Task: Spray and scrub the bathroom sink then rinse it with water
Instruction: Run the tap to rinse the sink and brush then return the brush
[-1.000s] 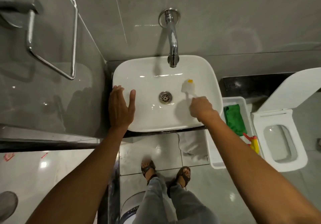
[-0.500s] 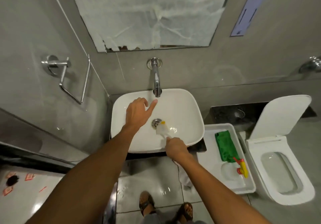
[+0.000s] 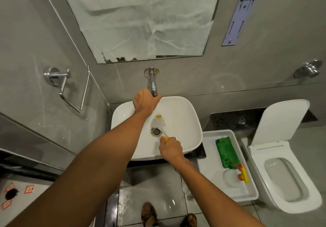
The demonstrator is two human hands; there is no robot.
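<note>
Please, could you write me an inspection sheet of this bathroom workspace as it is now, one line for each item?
Surface: white sink, no running water seen.
Job's things: brush in the basin near the drain; spray bottle lying in the white tray.
Clutter: green cloth in the tray.
Grippers: left hand at the tap spout; right hand grips the brush handle.
Cables: thin dark cord below the right wrist.
Surroundings: toilet, lid up; covered mirror; towel holder.

The left hand (image 3: pixel 145 99) is crowding the tap (image 3: pixel 153 84) spout; the brush (image 3: pixel 158 122) is spanning the drain (image 3: pixel 156 131) ahead of the right hand's (image 3: pixel 170 147) grip, leaving basin (image 3: pixel 185 121) room lying open rightward.
</note>
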